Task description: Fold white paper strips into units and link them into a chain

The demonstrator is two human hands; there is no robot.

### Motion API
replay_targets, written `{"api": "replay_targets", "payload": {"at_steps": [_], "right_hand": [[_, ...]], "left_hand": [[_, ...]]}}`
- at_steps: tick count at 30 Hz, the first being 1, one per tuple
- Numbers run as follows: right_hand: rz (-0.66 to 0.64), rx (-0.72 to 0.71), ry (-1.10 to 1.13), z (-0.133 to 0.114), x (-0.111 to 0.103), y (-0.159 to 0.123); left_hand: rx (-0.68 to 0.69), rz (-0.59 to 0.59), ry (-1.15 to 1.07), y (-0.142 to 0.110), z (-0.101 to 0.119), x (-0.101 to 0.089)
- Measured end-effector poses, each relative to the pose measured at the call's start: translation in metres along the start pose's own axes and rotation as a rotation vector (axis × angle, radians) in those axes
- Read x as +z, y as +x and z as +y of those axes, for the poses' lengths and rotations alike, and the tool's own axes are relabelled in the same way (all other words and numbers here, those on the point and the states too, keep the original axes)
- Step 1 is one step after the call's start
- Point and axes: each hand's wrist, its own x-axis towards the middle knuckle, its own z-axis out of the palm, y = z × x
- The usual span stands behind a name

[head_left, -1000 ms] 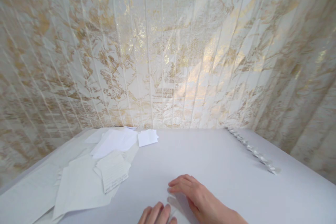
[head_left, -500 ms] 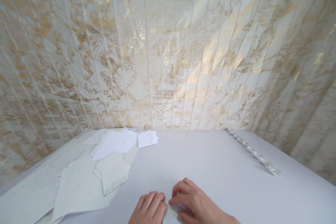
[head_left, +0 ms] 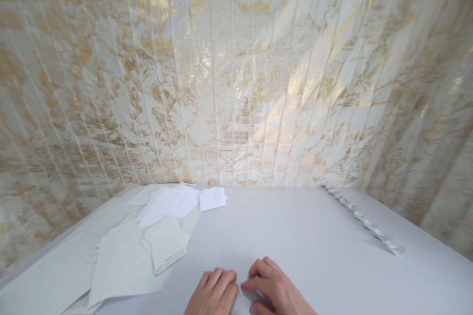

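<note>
My left hand (head_left: 212, 294) and my right hand (head_left: 275, 289) rest side by side at the near edge of the white table (head_left: 295, 236). Their fingertips press together on a small white piece of paper (head_left: 244, 302), mostly hidden under them. Both hands have curled fingers pinching the paper. To the left lies a heap of white paper sheets (head_left: 148, 251), some with printed lines.
A small folded white paper (head_left: 213, 198) lies at the back of the table. A row of folded white paper pieces (head_left: 364, 221) runs along the right side. A cream and gold patterned curtain (head_left: 236, 74) hangs right behind the table.
My left hand has moved up from the bottom edge to meet my right hand, and my right hand's fingers have curled in over the small paper. The camera tipped slightly.
</note>
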Motion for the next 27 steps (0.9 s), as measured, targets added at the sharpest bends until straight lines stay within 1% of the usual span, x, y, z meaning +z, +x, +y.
{"api": "replay_targets", "payload": {"at_steps": [1,3,4,6,9,11,15,21,27], "right_hand": [[0.006,0.004,0.006,0.0,0.0,0.0],[0.002,0.012,0.023,-0.001,-0.001,0.0],[-0.002,0.019,0.034,-0.001,-0.002,0.0],[-0.004,0.038,0.058,-0.002,-0.004,0.0],[0.003,0.05,0.062,0.0,-0.004,0.002],[0.002,0.032,0.028,0.002,-0.003,0.003],[0.0,0.007,-0.037,0.005,0.0,0.005],[0.003,0.004,-0.043,0.002,-0.002,0.007],[0.036,0.031,-0.07,-0.001,0.0,0.009]], "left_hand": [[-0.007,-0.033,-0.031,0.0,-0.001,-0.002],[0.001,-0.258,-0.099,0.003,-0.003,-0.013],[-0.007,-0.315,-0.112,0.005,-0.004,-0.02],[-0.081,-0.377,-0.172,0.009,-0.005,-0.03],[-0.203,-0.386,-0.286,0.012,-0.007,-0.033],[-0.236,-0.387,-0.342,0.012,-0.007,-0.03],[-0.254,-0.42,-0.399,0.012,-0.007,-0.027],[-0.289,-0.451,-0.38,0.02,-0.003,-0.033],[-0.251,-0.439,-0.324,0.024,0.001,-0.037]]}}
